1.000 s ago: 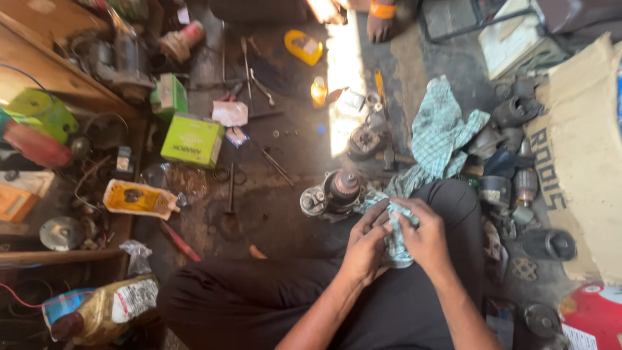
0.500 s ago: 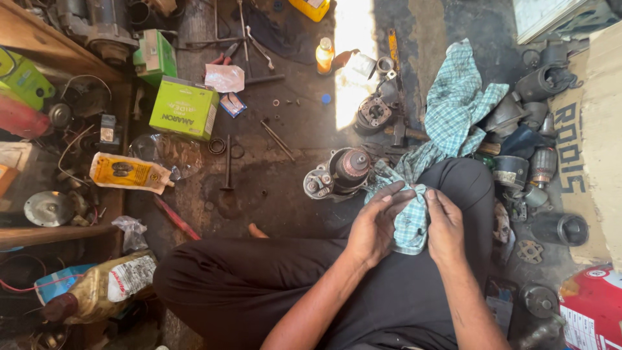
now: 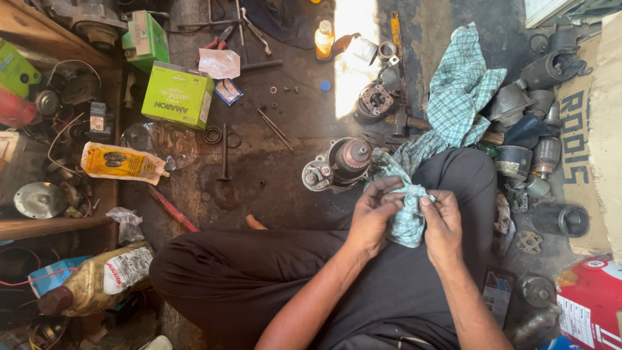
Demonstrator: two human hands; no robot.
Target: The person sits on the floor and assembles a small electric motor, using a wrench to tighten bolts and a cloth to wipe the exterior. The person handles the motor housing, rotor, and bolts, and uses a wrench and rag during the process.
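I sit cross-legged in dark trousers on a grimy floor. My left hand point(image 3: 372, 217) and my right hand point(image 3: 442, 223) are both closed on a bunched end of a blue-green checked cloth point(image 3: 408, 217) over my lap. Whatever the cloth wraps is hidden. The rest of the cloth point(image 3: 460, 91) trails up across my knee onto the floor. A disassembled starter motor point(image 3: 340, 165) lies on the floor just beyond my left hand.
Green cardboard boxes point(image 3: 177, 96), a yellow packet point(image 3: 120, 162), a T-handle tool point(image 3: 223, 152) and loose bolts lie at left. Several metal motor housings point(image 3: 547, 68) crowd the right, beside cardboard point(image 3: 593, 129). An oil bottle point(image 3: 97, 279) lies at lower left. A small orange bottle point(image 3: 324, 39) stands at top.
The view has shifted down and closer. Both hands stay on the cloth bundle, fingers working it slightly.
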